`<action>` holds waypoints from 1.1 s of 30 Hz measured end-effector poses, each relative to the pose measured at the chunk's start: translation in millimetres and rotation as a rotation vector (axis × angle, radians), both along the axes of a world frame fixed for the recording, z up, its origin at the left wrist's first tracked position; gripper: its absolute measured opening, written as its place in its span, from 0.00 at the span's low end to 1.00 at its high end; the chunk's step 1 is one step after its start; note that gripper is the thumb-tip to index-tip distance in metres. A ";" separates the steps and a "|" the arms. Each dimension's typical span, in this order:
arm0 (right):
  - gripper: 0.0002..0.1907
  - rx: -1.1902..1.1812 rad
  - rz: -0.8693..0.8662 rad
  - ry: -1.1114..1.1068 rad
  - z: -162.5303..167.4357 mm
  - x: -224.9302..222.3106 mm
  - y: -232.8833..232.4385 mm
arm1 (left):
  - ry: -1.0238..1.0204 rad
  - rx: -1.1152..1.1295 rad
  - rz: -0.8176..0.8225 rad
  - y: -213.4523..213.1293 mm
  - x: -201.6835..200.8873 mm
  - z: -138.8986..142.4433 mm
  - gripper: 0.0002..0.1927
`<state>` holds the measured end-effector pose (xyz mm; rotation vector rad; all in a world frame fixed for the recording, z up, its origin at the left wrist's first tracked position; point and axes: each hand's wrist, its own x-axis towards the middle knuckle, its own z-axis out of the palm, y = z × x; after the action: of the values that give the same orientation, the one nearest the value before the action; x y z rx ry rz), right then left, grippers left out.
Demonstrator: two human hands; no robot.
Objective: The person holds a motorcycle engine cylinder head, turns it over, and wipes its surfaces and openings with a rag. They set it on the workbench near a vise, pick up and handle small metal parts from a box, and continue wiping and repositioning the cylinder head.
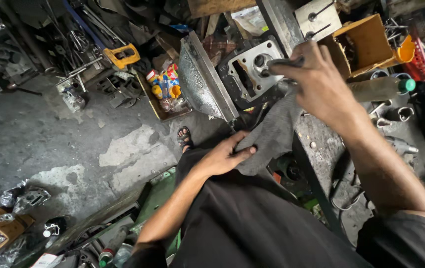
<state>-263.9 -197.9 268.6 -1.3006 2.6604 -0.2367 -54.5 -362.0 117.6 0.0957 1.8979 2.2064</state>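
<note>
1. Pinching a thin dark tool (286, 62), the right hand (316, 82) has its grip pressed together around the handle, with the tip aimed at a round port in the metal engine part (248, 69).
2. Left hand (222, 156) grips the lower end of a grey rag (272, 134), thumb and fingers closed on the cloth just above the person's dark lap.
3. That rag runs up from the left hand toward the right wrist and drapes over the edge of the worktop (321, 144).
4. At the worktop's far edge sits the engine part, pale face up, beside a slanted steel plate (202, 82).
5. Near the right forearm, an orange box (366, 44) and a green-capped bottle (381, 88) lie on the cluttered worktop.
6. Below, on the concrete floor (48, 144), stand a tray of small coloured bottles (165, 89) and scattered tools.
7. Risk, as a judgement: the engine part is close to the edge, so a hard push with the tool could shift it toward the drop.
8. Another risk: the tool may slip out of the port and scratch the machined face, since only 1 hand steadies the work.
</note>
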 end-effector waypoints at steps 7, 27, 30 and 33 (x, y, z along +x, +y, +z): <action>0.32 0.602 0.070 0.363 8.9 47.6 -69.4 | -0.193 0.101 -0.098 -3.0 3.9 -11.0 0.25; 0.42 0.246 -0.013 -0.065 -13.3 27.5 -93.1 | -0.102 0.184 -0.232 -93.5 17.3 -22.9 0.21; 0.34 0.100 -0.144 -0.306 -18.6 7.7 -59.1 | 0.028 0.127 -0.235 -103.0 12.0 -20.9 0.21; 0.47 0.157 0.182 0.257 -33.0 4.7 -47.0 | 0.020 0.208 -0.283 -111.2 3.0 -17.3 0.24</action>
<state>-259.3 -244.8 235.6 -1.6029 2.6707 0.1712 -51.5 -473.1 100.3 0.3966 1.5468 2.2024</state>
